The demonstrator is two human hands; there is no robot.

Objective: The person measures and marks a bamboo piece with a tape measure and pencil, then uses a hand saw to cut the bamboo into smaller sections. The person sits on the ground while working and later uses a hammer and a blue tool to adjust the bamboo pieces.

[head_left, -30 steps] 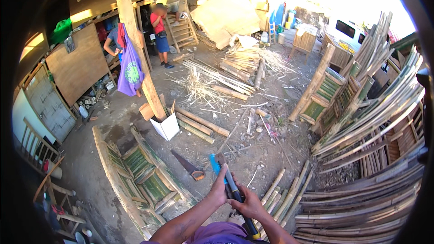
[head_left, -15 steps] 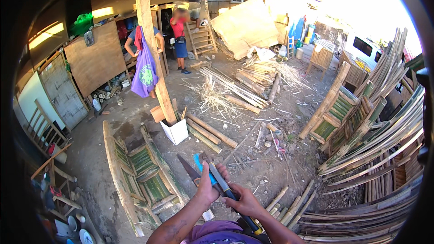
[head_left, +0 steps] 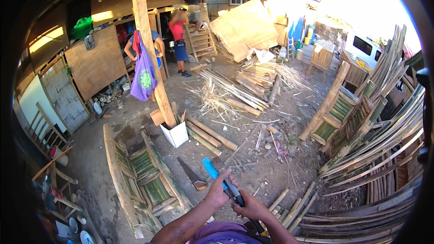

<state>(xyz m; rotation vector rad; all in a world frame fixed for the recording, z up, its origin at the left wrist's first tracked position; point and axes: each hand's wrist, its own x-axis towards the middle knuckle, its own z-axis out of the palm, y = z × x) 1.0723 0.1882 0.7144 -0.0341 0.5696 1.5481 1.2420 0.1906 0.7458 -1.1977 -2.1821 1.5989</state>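
My left hand (head_left: 220, 193) is closed around a bright blue, strip-like piece (head_left: 210, 168), its far end sticking out past my fingers. Against it lies a slim long tool (head_left: 236, 195) with a grey front part, a black body and a yellow-banded end toward my waist. My right hand (head_left: 250, 207) is wrapped round the tool's dark part; its exact kind is unclear. Just left of my hands a handsaw (head_left: 191, 174) with a wooden handle lies on the dirt. A small dark piece (head_left: 218, 163) shows beside the blue one, partly hidden.
A bamboo bench frame (head_left: 144, 169) lies to the left, a white box (head_left: 175, 135) by a wooden post (head_left: 151, 54). Bamboo poles (head_left: 294, 205) and stacked split strips (head_left: 361, 217) are at right. Farther off are a person in red (head_left: 178, 29) and piled bamboo (head_left: 253, 79).
Both my hands have shifted slightly right and down with the tool and blue piece, uncovering the saw's handle. The person in red has lowered their raised arm and turned.
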